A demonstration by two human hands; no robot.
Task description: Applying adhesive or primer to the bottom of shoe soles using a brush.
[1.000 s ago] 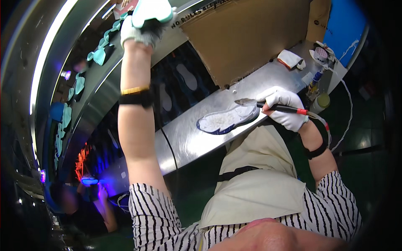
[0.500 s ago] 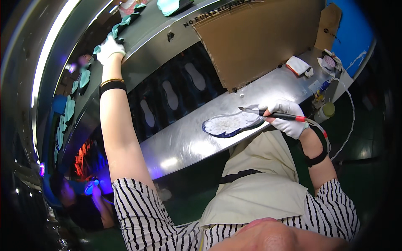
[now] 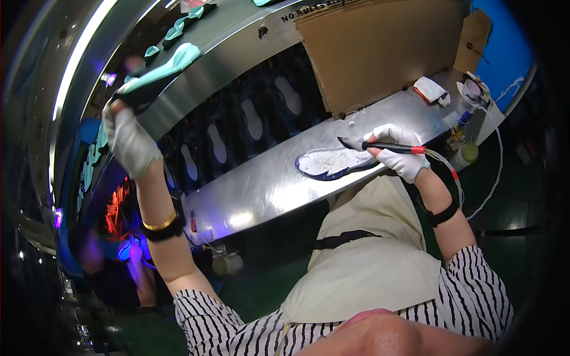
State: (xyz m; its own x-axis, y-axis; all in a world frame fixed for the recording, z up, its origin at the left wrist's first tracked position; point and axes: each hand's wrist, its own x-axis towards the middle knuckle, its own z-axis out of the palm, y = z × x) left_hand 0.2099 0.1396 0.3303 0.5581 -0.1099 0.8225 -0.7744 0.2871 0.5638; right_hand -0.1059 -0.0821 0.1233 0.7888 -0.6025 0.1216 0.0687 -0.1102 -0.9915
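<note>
My left hand (image 3: pixel 132 142), in a white glove with bare fingertips, is closed on one end of a mint-green and dark shoe sole (image 3: pixel 169 69), at the raised belt on the left. In my right hand (image 3: pixel 399 158), gloved the same way, is a black glue brush (image 3: pixel 389 146) with a red band, a dark bristle tip and a thin hose at its back end. The brush points left, above a blue-rimmed shoe sole (image 3: pixel 332 162) with a white inside, which lies flat on the metal bench. My right fingers partly cover that sole's right end.
Several pale insole-shaped pieces (image 3: pixel 252 120) lie in a dark row behind the bench (image 3: pixel 261 199). A cardboard sheet (image 3: pixel 380 53) stands at the back. A folded glove (image 3: pixel 431 91) and a small jar (image 3: pixel 469 154) are at the right. Another person (image 3: pixel 122 276) sits lower left.
My left hand has come back toward me from the belt, now with a mint-green sole lifted in it. My right hand and brush have shifted slightly; the view has turned a little leftward.
</note>
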